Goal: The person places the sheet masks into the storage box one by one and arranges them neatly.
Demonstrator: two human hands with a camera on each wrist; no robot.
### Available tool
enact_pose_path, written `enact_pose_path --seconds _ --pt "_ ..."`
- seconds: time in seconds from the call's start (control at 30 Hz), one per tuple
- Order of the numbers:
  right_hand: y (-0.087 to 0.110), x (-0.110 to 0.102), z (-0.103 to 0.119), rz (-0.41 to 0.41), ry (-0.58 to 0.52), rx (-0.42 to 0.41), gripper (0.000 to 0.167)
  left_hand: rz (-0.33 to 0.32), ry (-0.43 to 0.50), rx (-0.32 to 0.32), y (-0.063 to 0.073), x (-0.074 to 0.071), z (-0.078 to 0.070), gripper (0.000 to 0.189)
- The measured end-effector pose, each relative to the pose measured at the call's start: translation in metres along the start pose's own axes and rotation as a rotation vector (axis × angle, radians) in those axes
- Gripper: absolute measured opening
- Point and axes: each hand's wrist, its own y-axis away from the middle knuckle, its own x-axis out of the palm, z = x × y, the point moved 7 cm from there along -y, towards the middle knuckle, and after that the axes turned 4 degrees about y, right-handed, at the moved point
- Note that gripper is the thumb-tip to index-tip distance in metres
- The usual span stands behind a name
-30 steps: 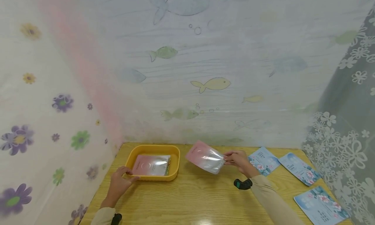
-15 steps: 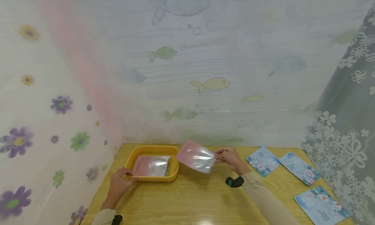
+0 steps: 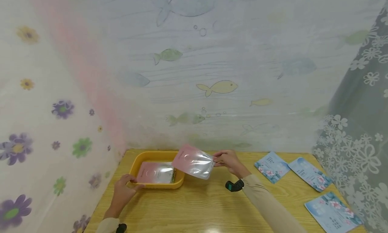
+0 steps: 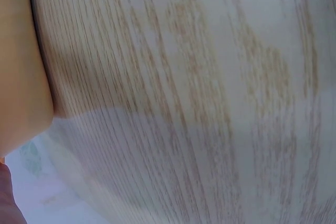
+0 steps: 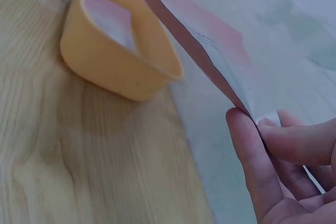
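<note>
My right hand (image 3: 231, 163) pinches the right corner of a pink and silver sheet mask packet (image 3: 191, 160) between thumb and fingers. The packet is raised above the table, tilted, its pink end overlapping the right rim of a yellow plastic bin (image 3: 159, 186) in the head view. Seen edge-on in the right wrist view, the packet (image 5: 205, 61) points up and left toward the bin. Another pink and silver packet (image 3: 156, 172) lies inside the bin, with a patterned edge showing beneath it. At the bin's near left corner, my left hand (image 3: 122, 191) grips the rim.
Three blue floral packets lie on the right of the wooden table (image 3: 188, 209): one farther back (image 3: 272, 167), one beside it (image 3: 310, 174), one nearer (image 3: 333, 212). A fish-print curtain (image 3: 227, 125) hangs behind the table.
My right hand has carried the pink and silver packet left, from beside the bin to where it overlaps the bin's right rim. My left hand has stayed on the bin.
</note>
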Motion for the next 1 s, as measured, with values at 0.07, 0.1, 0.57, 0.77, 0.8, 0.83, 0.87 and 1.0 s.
enact_pose_path --seconds 0.07,0.1,0.57,0.77,0.8,0.83,0.87,1.0 --pt "-0.001 0.004 0.001 0.006 -0.011 -0.005 0.024 0.006 -0.001 -0.009 0.000 0.000 0.001 0.036" --pt "-0.002 0.006 0.001 0.009 -0.013 -0.007 0.024 0.007 0.001 -0.011 0.000 0.000 0.001 0.036" --pt "-0.011 0.035 0.006 0.075 0.016 -0.005 0.023 -0.003 0.008 -0.017 0.001 0.001 0.005 0.036" --pt "-0.005 0.047 0.020 0.129 0.021 -0.016 0.025 -0.002 0.011 -0.018 0.002 0.001 0.005 0.036" --pt "-0.003 0.049 0.023 0.138 0.020 -0.018 0.025 -0.001 0.010 -0.021 0.002 0.001 0.005 0.036" --pt "0.000 0.051 0.026 0.145 0.017 -0.017 0.025 0.001 0.008 -0.024 0.002 0.000 0.005 0.035" --pt "0.001 0.052 0.028 0.148 0.015 -0.026 0.025 0.003 0.007 -0.026 0.002 0.000 0.005 0.035" --pt "0.005 0.058 0.034 0.154 0.007 -0.031 0.025 0.009 0.011 -0.027 0.001 0.000 0.003 0.035"
